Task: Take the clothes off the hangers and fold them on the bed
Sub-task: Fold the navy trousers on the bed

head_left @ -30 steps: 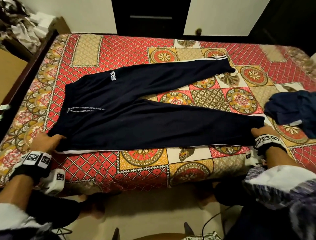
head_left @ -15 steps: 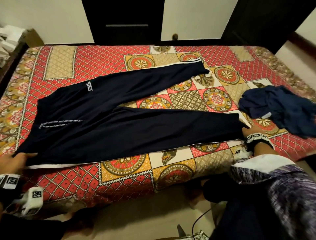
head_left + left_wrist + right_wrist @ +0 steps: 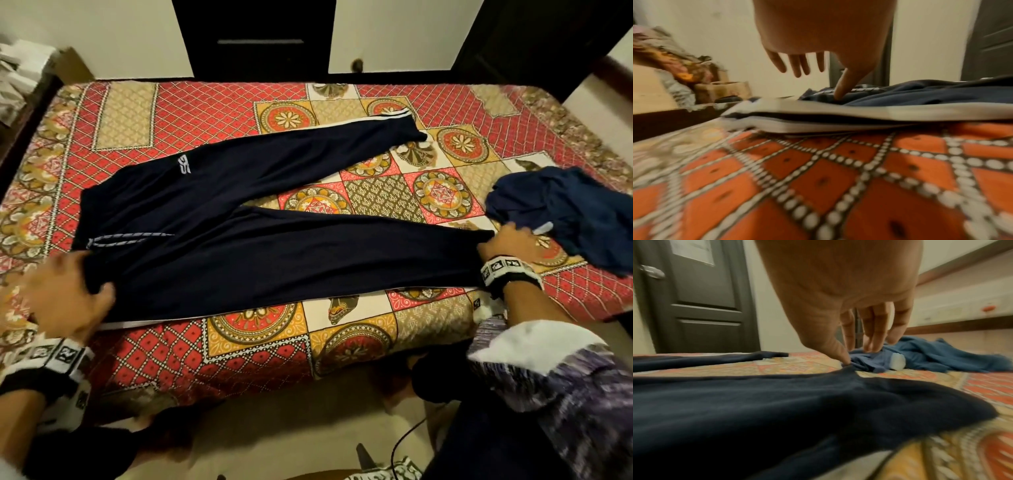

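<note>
1. Trousers (image 3: pixel 260 240), navy, lie spread flat on bed (image 3: pixel 212 109), between both grips.
2. Left hand (image 3: pixel 65 294) pinches the waistband corner, thumb on top.
3. Right hand (image 3: pixel 507 245) pinches the near leg's cuff.
4. Blue garment (image 3: pixel 579 212) lies crumpled just beyond right grip.

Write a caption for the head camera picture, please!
Two hands spread dark pants on the bed.

White "SS"-like logo on dark track pants (image 3: pixel 239 233), otherwise nothing legible
</note>
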A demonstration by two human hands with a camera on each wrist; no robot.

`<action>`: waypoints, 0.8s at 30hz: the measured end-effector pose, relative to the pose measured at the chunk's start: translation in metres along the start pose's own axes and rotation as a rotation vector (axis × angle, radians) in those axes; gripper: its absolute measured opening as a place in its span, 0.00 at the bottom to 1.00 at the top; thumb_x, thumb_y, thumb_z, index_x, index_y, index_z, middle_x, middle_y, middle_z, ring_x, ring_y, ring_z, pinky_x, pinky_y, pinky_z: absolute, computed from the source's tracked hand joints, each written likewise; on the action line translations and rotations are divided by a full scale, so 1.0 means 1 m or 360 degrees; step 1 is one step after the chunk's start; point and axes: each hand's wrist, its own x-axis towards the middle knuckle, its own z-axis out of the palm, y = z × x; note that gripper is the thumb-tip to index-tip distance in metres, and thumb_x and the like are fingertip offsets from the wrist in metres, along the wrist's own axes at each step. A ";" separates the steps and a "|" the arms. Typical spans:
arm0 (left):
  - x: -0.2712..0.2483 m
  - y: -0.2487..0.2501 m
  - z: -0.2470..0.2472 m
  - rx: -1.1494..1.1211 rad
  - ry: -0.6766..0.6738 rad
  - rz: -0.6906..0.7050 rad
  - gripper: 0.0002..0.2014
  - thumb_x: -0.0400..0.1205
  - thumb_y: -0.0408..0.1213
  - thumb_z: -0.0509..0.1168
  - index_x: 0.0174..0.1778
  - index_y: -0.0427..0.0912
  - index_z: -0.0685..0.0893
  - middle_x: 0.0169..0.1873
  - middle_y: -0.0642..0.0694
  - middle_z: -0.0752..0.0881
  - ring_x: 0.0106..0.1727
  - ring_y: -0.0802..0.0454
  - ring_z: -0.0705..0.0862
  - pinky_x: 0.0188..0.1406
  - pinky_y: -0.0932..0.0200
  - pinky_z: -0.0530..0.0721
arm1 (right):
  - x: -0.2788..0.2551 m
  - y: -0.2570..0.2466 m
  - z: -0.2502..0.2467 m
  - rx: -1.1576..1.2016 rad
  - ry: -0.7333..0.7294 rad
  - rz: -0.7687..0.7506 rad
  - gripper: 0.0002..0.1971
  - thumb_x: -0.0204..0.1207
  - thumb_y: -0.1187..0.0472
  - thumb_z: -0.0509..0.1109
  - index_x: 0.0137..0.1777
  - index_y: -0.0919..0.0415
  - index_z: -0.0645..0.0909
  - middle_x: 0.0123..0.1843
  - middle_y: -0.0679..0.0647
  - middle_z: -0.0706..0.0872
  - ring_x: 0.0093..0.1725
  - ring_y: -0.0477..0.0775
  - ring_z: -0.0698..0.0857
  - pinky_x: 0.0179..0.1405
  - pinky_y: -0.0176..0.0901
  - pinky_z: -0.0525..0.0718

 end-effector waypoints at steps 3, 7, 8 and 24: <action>-0.022 0.061 0.007 -0.0064 -0.0226 0.0796 0.31 0.76 0.55 0.63 0.74 0.44 0.81 0.71 0.40 0.79 0.71 0.35 0.79 0.69 0.37 0.81 | -0.035 -0.046 -0.020 0.0158 -0.0283 -0.0440 0.20 0.69 0.65 0.75 0.63 0.65 0.86 0.60 0.69 0.87 0.59 0.73 0.87 0.57 0.62 0.88; -0.007 0.087 0.048 0.0072 -0.0483 0.0800 0.29 0.83 0.58 0.67 0.78 0.48 0.80 0.79 0.44 0.76 0.75 0.39 0.79 0.72 0.39 0.81 | -0.050 -0.075 -0.007 0.0043 -0.0568 -0.0553 0.23 0.75 0.58 0.75 0.69 0.63 0.80 0.65 0.67 0.86 0.64 0.71 0.85 0.61 0.61 0.86; 0.002 0.091 0.052 0.0043 -0.0485 0.0701 0.28 0.84 0.56 0.68 0.77 0.46 0.80 0.78 0.43 0.77 0.75 0.38 0.79 0.73 0.39 0.80 | -0.055 -0.083 -0.008 0.0068 -0.0521 -0.0542 0.21 0.75 0.58 0.75 0.66 0.64 0.80 0.64 0.67 0.86 0.64 0.72 0.85 0.59 0.60 0.86; 0.218 0.129 0.058 0.0092 -0.0356 0.0154 0.34 0.83 0.39 0.70 0.85 0.41 0.68 0.80 0.33 0.74 0.75 0.29 0.78 0.73 0.37 0.77 | -0.152 -0.216 -0.003 0.0423 -0.0560 -0.1688 0.16 0.78 0.50 0.72 0.65 0.47 0.85 0.60 0.45 0.85 0.54 0.53 0.87 0.53 0.52 0.87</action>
